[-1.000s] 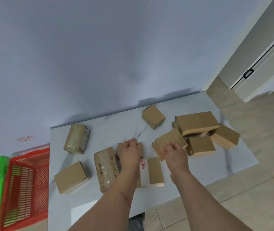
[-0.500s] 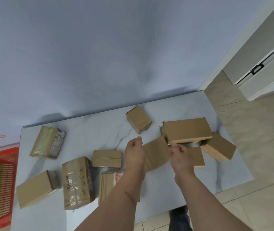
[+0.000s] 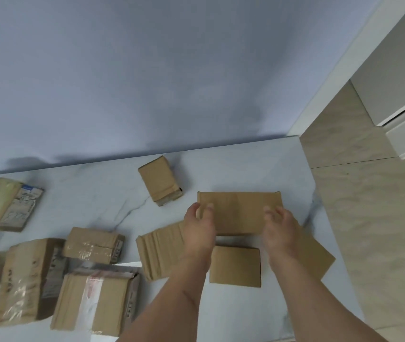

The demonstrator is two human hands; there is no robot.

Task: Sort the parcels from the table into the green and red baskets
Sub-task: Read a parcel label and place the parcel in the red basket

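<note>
Marble table: both hands grip wide parcel crosswise.

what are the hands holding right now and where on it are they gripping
Both hands hold one large flat cardboard parcel above the table: the left hand grips its left end, the right hand its right end.

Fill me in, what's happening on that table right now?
A person is working through cardboard parcels on a pale marble-look table. Both hands grip one flat brown box, the left hand at its left end and the right hand at its right end. It seems to be lifted above other parcels. Several remain on the table, including a small upright box behind and a taped parcel with a label at far left. No basket is in view.
</note>
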